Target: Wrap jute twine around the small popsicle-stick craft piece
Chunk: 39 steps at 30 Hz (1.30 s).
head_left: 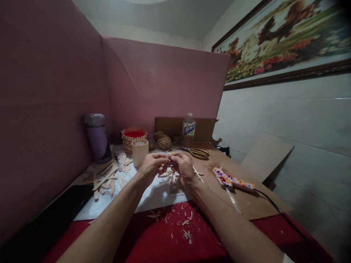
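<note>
My left hand (155, 165) and my right hand (183, 166) meet above the white sheet (148, 199), their fingertips pinched close together. Between them is a thin, pale strand (169, 155) that looks like twine; its detail is too small to make out. A thin loop curves out beside my right hand. Below the hands lie pale wood shavings (173, 177). Just behind my left hand stands a small cup made of wooden sticks (140, 152), and past it a larger stick-sided basket (126, 144) with a red inside.
Loose craft sticks (105, 175) lie at left near a purple bottle (98, 140). At the back are balls of twine (164, 141), a clear plastic bottle (189, 128) and scissors (199, 152). A flower-patterned glue gun (229, 180) with a cord rests on cardboard (256, 202) at right.
</note>
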Each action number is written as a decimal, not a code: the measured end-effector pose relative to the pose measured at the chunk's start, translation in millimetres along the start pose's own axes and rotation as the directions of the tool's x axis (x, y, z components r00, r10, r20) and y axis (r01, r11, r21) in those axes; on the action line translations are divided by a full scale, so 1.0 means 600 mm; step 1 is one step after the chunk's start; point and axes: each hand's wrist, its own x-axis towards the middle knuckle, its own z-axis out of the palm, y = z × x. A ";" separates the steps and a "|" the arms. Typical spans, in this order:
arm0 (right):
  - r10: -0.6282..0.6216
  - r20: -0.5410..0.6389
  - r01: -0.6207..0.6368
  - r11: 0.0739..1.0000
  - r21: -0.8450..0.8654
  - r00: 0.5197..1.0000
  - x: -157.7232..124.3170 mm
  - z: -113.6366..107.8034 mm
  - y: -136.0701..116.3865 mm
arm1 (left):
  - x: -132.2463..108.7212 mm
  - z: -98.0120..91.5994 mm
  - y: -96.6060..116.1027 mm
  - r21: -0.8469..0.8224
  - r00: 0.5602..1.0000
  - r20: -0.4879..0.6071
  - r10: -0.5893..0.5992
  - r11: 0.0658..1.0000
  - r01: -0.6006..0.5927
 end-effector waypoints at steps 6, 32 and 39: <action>-0.021 0.047 0.021 1.000 0.014 0.999 0.001 0.000 0.002 | 0.002 0.002 0.001 -0.007 1.000 0.000 0.025 1.000 -0.025; -0.014 -0.020 0.015 0.999 0.039 1.000 0.003 0.000 0.003 | 0.000 0.001 0.001 0.007 0.998 -0.019 0.061 0.998 -0.061; -0.015 0.001 0.014 0.999 0.036 1.000 0.000 0.000 0.001 | -0.003 0.003 0.005 0.029 0.997 -0.049 0.057 0.998 -0.055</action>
